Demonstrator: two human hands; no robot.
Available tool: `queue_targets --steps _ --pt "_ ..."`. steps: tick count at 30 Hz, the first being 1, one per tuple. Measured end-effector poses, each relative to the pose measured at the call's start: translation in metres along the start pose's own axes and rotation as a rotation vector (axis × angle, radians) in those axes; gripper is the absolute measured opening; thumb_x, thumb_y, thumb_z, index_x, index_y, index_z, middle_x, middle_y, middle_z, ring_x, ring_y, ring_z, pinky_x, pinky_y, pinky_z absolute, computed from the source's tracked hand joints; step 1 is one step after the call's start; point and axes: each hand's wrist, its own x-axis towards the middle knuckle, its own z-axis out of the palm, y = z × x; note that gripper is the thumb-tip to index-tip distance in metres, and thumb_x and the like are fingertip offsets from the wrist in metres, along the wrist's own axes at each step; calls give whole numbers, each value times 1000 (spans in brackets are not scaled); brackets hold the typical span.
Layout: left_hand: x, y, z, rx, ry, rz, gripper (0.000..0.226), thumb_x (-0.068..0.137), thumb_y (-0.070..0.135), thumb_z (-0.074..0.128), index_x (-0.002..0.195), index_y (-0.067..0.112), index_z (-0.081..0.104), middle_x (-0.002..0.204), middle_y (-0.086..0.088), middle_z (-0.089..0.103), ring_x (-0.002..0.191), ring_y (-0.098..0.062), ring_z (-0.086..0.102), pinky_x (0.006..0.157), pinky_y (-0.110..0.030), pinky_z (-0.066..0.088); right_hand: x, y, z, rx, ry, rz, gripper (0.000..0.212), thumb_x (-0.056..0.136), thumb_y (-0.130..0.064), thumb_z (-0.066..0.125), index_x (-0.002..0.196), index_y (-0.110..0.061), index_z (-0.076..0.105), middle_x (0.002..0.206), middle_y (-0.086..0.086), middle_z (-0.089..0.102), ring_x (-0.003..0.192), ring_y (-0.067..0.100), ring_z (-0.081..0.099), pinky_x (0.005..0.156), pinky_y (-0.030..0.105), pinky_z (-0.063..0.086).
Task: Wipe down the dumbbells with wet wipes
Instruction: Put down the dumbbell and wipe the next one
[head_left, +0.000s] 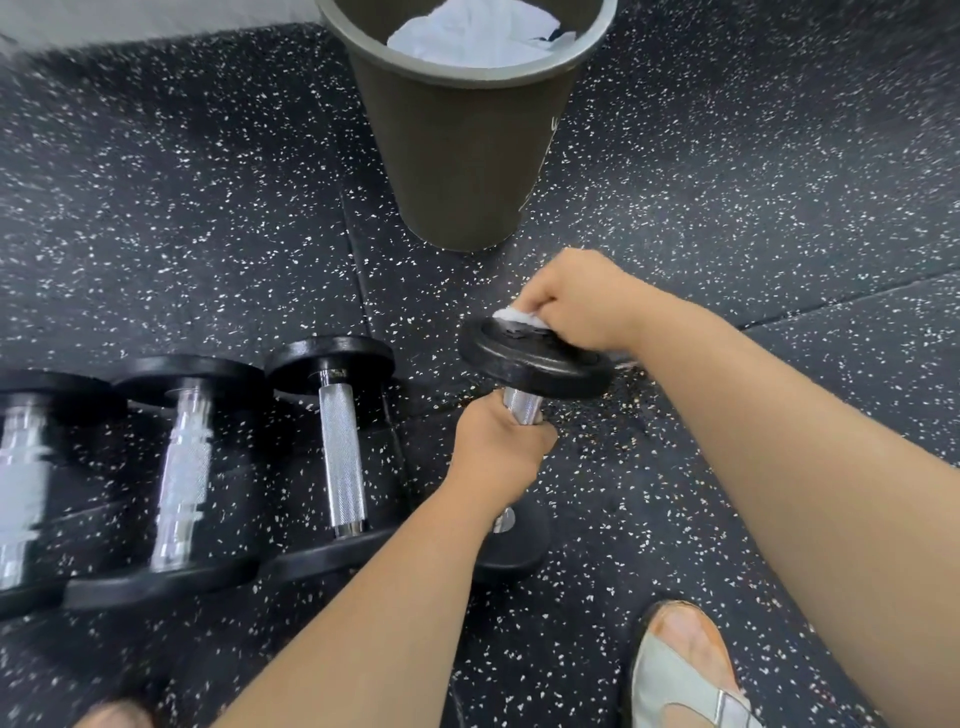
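A person's left hand (498, 441) has its fingers wrapped tight around the metal handle of a black dumbbell (530, 361), which stands on end on the speckled floor (727, 208). The right hand (576, 301) curls its fingers around a white wet wipe (519, 317), pressing it on the top plate. 3 other dumbbells (340, 457) lie left of the gripping fingers. Beyond the fingers stands a bin (452, 156) holding crumpled white sheets (467, 36).

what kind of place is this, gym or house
Probably a gym or weights room, though a home gym is possible: speckled black rubber floor, three dumbbells lined up on it, and a fourth dumbbell gripped by the left hand while the right hand wipes it with a wet wipe.
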Motion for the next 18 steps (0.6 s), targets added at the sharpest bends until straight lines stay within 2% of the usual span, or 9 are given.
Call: queue_targets --steps 4,6,9,10,13,15,18 --pt "2 1 -1 -17 12 -17 32 77 2 59 59 18 38 50 4 34 44 -12 28 43 -20 26 -31 19 2 111 103 191 40 88 1 46 96 -23 77 99 7 71 90 26 63 84 35 54" --pt "2 1 0 -16 24 -18 30 78 2 60 60 18 41 50 4 36 45 -12 30 45 -21 27 -46 18 2 166 144 250 37 90 -4 48 90 -29 76 98 8 70 79 27 62 76 35 56" --pt "1 2 2 -13 38 -18 31 77 1 59 58 18 41 48 5 36 44 -12 30 43 -21 27 -68 7 2 169 180 300 33 91 -6 50 97 -25 76 90 8 66 69 27 57 62 29 51" --pt "1 1 2 -9 47 -17 31 77 1 59 57 18 41 48 5 36 44 -12 30 43 -21 27 -76 1 3 160 203 308 32 90 -5 50 98 -24 75 89 8 65 69 28 57 61 28 50" --pt "4 0 2 -14 74 0 29 76 2 61 58 17 43 52 0 41 48 -16 32 49 -25 31 -93 -12 10 136 273 275 22 86 -6 53 92 -14 72 84 9 66 78 34 61 73 33 54" --pt "6 -1 2 -9 79 9 23 75 4 63 62 14 47 59 -7 45 53 -18 35 53 -30 33 -95 -15 18 118 301 262 16 85 -6 52 87 -12 68 76 7 62 76 34 58 72 34 54" --pt "8 0 3 -26 66 -9 20 75 4 62 66 13 46 59 -8 43 51 -18 34 48 -26 30 -85 -7 25 218 365 260 28 85 -5 48 95 -15 72 83 11 67 79 36 60 72 39 54"
